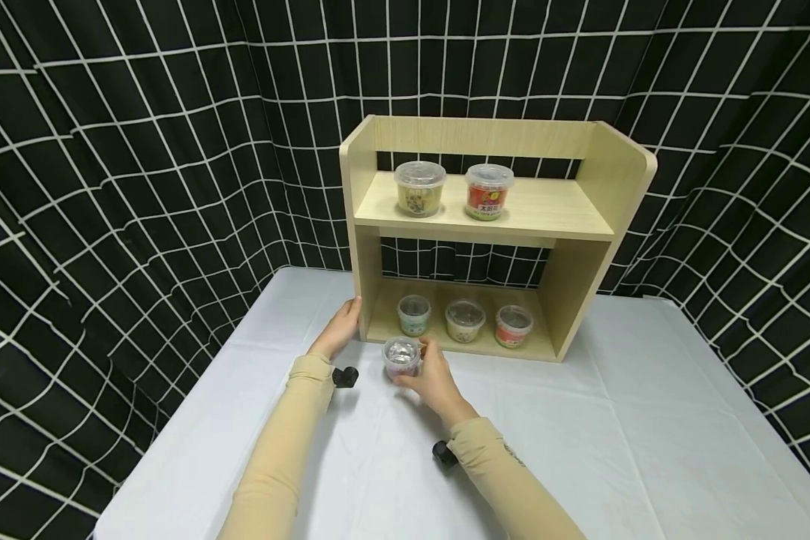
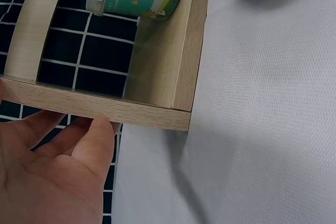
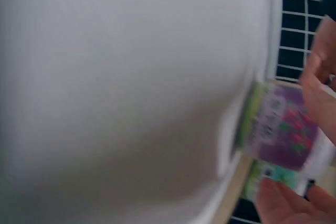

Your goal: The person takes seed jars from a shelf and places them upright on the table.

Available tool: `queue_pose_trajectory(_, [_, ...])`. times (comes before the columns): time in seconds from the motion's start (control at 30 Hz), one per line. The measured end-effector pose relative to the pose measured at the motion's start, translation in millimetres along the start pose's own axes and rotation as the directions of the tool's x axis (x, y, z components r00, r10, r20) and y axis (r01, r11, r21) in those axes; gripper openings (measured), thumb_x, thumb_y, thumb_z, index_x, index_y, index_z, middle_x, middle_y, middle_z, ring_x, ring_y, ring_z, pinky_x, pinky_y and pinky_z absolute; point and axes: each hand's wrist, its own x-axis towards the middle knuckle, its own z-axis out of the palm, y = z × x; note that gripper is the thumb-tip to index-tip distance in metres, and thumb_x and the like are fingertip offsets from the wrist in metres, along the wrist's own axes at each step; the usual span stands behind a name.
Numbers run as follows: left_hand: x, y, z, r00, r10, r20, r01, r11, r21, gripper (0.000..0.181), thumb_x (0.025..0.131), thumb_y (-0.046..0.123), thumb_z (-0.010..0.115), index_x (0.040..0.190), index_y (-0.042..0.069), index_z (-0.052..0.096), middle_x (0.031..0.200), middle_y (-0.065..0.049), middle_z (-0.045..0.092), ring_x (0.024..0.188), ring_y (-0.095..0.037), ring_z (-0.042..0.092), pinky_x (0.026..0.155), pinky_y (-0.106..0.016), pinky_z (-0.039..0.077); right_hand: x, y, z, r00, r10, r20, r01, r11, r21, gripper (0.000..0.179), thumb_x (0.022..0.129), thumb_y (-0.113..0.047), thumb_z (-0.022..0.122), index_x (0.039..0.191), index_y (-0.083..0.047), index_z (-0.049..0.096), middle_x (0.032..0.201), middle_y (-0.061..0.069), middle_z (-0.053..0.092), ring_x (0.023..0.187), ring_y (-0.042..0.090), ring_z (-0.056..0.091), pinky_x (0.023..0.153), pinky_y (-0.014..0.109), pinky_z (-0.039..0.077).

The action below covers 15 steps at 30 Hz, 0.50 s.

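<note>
My right hand (image 1: 439, 381) grips a small clear-lidded tub with a purple label (image 1: 401, 357), thumb and fingers on its sides, just in front of the wooden shelf (image 1: 482, 234). Flower pictures show on its purple label (image 3: 286, 127) in the blurred right wrist view. Against the outer face of the shelf's left side panel rests my left hand (image 1: 337, 328); in the left wrist view its fingers (image 2: 94, 142) touch the wood. Close behind the held tub, on the lower board, stands a tub with a teal label (image 1: 415, 315).
Also on the lower board are a pale yellow tub (image 1: 464, 321) and a red-labelled tub (image 1: 514, 327). The upper board carries a yellow tub (image 1: 420, 189) and a red tub (image 1: 489, 192). A white cloth (image 1: 621, 420) covers the table, and black gridded curtains (image 1: 135, 150) surround it.
</note>
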Motion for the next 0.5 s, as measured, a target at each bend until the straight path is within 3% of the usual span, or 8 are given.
queue_pose_trajectory(0.23, [13.4, -21.9, 0.2, 0.998, 0.039, -0.056, -0.036, 0.998, 0.060, 0.065, 0.100, 0.048, 0.025, 0.144, 0.000, 0.026, 0.145, -0.022, 0.027, 0.131, -0.035, 0.028, 0.107, -0.043, 0.026, 3.0, -5, -23, 0.999, 0.018, 0.048, -0.017, 0.999, -0.030, 0.086, 0.062, -0.017, 0.087, 0.128, 0.005, 0.036, 0.118, 0.028, 0.049, 0.110, 0.041, 0.048, 0.092, 0.049, 0.041])
queue_pose_trajectory(0.37, [14.3, -23.4, 0.8, 0.998, 0.040, -0.058, -0.037, 0.998, 0.053, 0.065, 0.100, 0.048, 0.024, 0.144, 0.000, 0.025, 0.145, -0.022, 0.027, 0.131, -0.035, 0.028, 0.106, -0.043, 0.026, 2.2, -9, -37, 0.997, 0.028, 0.066, -0.026, 0.999, -0.033, 0.080, 0.069, -0.017, 0.083, 0.131, 0.003, 0.036, 0.128, 0.027, 0.044, 0.120, 0.038, 0.042, 0.098, 0.048, 0.036])
queue_pose_trajectory(0.5, [14.4, -24.5, 0.6, 0.997, 0.038, -0.063, -0.035, 0.998, 0.057, 0.065, 0.100, 0.048, 0.024, 0.143, 0.001, 0.026, 0.145, -0.022, 0.027, 0.131, -0.035, 0.028, 0.106, -0.043, 0.026, 2.3, -15, -54, 0.998, -0.012, 0.056, 0.014, 0.999, -0.049, 0.073, 0.077, -0.020, 0.078, 0.132, 0.002, 0.036, 0.133, 0.022, 0.042, 0.122, 0.035, 0.039, 0.099, 0.046, 0.036])
